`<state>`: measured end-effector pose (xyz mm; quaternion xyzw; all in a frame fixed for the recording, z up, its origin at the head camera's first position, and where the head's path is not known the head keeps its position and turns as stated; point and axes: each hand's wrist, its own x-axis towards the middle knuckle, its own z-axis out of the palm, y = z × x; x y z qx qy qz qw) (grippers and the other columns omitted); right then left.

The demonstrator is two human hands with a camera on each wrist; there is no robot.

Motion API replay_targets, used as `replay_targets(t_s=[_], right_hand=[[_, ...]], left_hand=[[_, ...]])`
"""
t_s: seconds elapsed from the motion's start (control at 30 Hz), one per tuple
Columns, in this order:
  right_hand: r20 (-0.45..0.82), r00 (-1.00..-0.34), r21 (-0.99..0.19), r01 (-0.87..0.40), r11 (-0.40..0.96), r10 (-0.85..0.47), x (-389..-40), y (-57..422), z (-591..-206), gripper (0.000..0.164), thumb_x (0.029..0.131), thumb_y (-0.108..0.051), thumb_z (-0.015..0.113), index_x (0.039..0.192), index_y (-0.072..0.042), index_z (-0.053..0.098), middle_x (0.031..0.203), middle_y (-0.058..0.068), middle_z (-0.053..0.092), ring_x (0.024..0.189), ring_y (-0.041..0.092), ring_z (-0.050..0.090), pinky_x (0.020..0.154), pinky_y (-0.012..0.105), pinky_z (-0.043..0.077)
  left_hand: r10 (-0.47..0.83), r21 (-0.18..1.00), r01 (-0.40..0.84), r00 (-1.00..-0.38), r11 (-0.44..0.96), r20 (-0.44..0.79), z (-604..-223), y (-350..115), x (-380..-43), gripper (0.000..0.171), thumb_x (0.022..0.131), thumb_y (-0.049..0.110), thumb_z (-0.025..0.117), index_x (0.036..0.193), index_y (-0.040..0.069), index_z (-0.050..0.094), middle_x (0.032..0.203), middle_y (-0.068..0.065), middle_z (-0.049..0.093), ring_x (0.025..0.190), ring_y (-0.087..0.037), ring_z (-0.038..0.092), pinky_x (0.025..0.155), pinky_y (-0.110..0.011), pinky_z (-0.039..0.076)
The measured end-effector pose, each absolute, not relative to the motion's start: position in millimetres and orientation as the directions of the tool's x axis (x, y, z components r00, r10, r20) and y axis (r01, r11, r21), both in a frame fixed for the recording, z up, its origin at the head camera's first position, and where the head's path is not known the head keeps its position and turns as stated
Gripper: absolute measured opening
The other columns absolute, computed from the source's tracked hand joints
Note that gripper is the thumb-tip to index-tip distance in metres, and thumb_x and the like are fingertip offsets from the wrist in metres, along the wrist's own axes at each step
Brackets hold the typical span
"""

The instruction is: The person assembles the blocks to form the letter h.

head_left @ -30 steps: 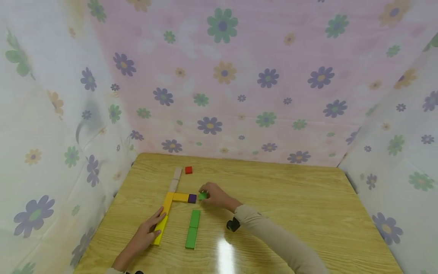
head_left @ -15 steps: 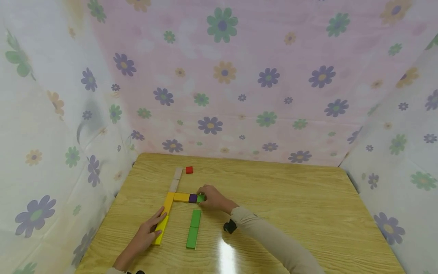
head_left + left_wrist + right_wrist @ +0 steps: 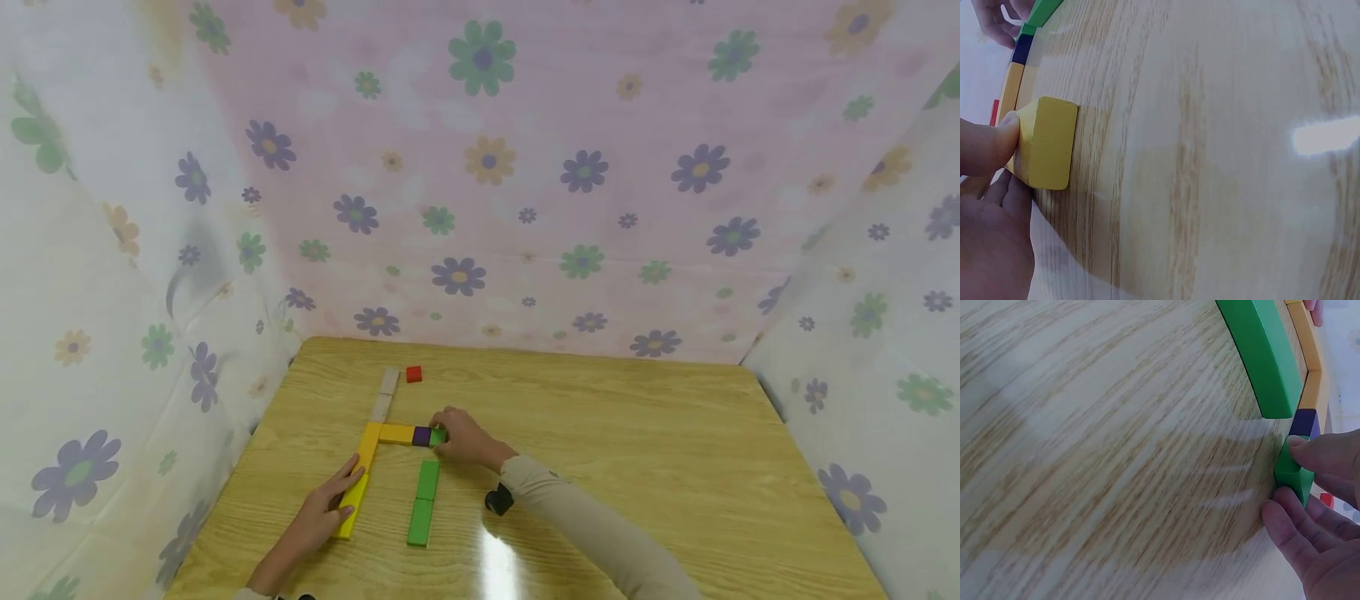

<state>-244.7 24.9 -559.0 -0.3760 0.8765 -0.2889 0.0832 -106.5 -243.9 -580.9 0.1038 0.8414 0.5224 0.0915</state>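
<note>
My left hand (image 3: pixel 315 512) grips a long yellow block (image 3: pixel 1054 144) between thumb and fingers at the near end of a line of blocks. Beyond the yellow one lies an orange block (image 3: pixel 368 443), then two plain wooden blocks (image 3: pixel 385 395). From this line an orange-yellow block (image 3: pixel 396 433) branches to the right, ending at a small purple block (image 3: pixel 422 436). My right hand (image 3: pixel 472 440) pinches a small green block (image 3: pixel 1293 475) with thumb and fingertips. That block sits against the purple one, partly hidden by the fingers.
Two long green blocks (image 3: pixel 423 502) lie end to end, right of the yellow block. A small red block (image 3: pixel 414 374) is near the far wooden block. Flower-patterned cloth (image 3: pixel 525 208) stands behind the wood-grain table (image 3: pixel 660 458) and along its sides.
My right hand has moved left with the small green block, closing the gap to the purple block. For the last half second it has barely shifted. My left hand has stayed on the yellow block.
</note>
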Motion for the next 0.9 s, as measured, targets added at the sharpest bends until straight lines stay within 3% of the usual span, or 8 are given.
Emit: replay_targets(t_s=[0.13, 0.53, 0.9], right_hand=[[0.101, -0.684, -0.574, -0.633, 0.52, -0.722, -245, 25, -560, 0.03, 0.081, -0.01, 0.072, 0.107, 0.002, 0.064, 0.095, 0.008, 0.059, 0.088, 0.017, 0.056, 0.073, 0.025, 0.049], [0.005, -0.728, -0.554, -0.572, 0.605, -0.685, -245, 20, -558, 0.032, 0.081, -0.011, 0.072, 0.111, -0.002, 0.064, 0.1, 0.006, 0.058, 0.092, 0.015, 0.055, 0.077, 0.025, 0.048], [-0.012, -0.734, -0.492, -0.587, 0.643, -0.679, -256, 27, -543, 0.031, 0.089, -0.023, 0.065, 0.114, -0.005, 0.062, 0.104, 0.007, 0.057, 0.095, 0.018, 0.056, 0.076, 0.027, 0.05]], left_hand=[[0.266, 0.902, 0.08, -0.963, 0.423, -0.039, -582, -244, -105, 0.06, 0.084, -0.017, 0.052, 0.141, -0.004, 0.037, 0.154, -0.014, 0.018, 0.138, -0.032, 0.017, 0.104, -0.043, 0.03], [0.271, 0.908, 0.08, -0.962, 0.411, -0.038, -582, -244, -106, 0.06, 0.085, -0.017, 0.052, 0.142, -0.004, 0.037, 0.155, -0.014, 0.018, 0.139, -0.032, 0.017, 0.104, -0.043, 0.03], [0.276, 0.905, 0.077, -0.96, 0.419, -0.046, -581, -245, -107, 0.06, 0.085, -0.016, 0.053, 0.142, -0.003, 0.037, 0.154, -0.014, 0.018, 0.138, -0.031, 0.018, 0.104, -0.036, 0.032]])
